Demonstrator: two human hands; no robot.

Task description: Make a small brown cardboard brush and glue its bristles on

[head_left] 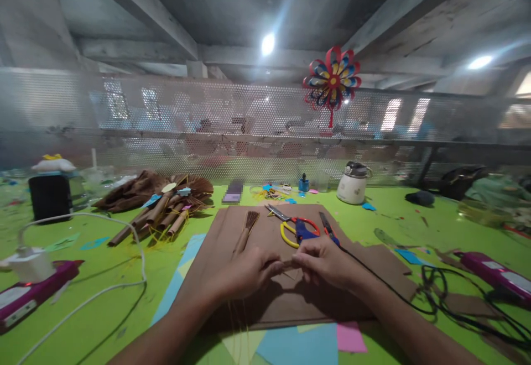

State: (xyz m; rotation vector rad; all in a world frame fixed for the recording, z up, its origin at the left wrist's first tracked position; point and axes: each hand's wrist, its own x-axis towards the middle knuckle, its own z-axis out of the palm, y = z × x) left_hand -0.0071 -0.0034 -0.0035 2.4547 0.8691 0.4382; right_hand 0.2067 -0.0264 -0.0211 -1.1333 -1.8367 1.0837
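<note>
Pinching a small brown strip (287, 266) in a closed fingertip grip, left hand (251, 270) to right hand (326, 260), low over the cardboard (211, 254); could tear or lose it by tugging unevenly, or nudge the scissors (293, 220) just beyond by reaching forward

Brown brush (250, 221), brown cardboard (267, 239), scissors (292, 220) with red and yellow handles, lime-green tabletop (390, 210), pink paper (352, 338)

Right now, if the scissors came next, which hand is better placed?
Probably the right hand: it lies nearer the scissors. The left hand is farther off, by the brush. Both seem to pinch a brown strip, so either must let go first.
</note>
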